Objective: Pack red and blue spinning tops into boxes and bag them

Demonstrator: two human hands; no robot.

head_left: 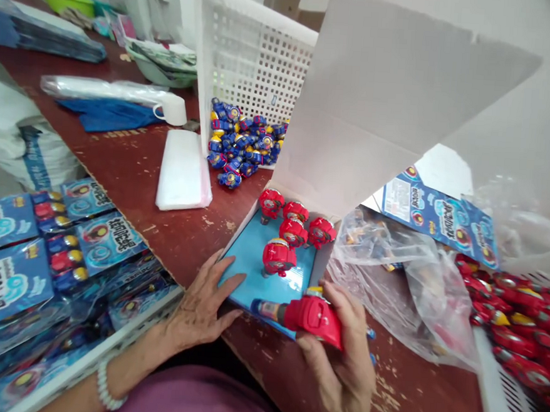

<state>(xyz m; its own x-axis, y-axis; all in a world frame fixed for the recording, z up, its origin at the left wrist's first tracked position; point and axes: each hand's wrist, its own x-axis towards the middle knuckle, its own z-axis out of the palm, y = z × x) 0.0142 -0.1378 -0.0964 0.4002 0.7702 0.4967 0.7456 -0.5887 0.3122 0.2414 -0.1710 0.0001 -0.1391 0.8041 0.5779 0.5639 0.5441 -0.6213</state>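
An open display box (251, 284) with a light blue inside and a tall raised white lid (381, 100) stands in front of me. Several red toys (279, 256) are upright in it, mostly toward the back. My right hand (340, 355) grips another red toy (317, 319), tilted sideways over the box's front edge, its blue tube-like end pointing left. At the box's front left corner, my left hand (209, 302) rests with fingers apart, touching the edge and holding nothing.
Behind the box, a white perforated basket (258, 48) lies tipped, with blue toys (246, 141) spilling out. Red toys (526, 318) fill a crate at right, near crumpled clear plastic (391, 296). Packed blue boxes (1, 281) are at left. A white mug (173, 110) and white bags (184, 168) sit on the table.
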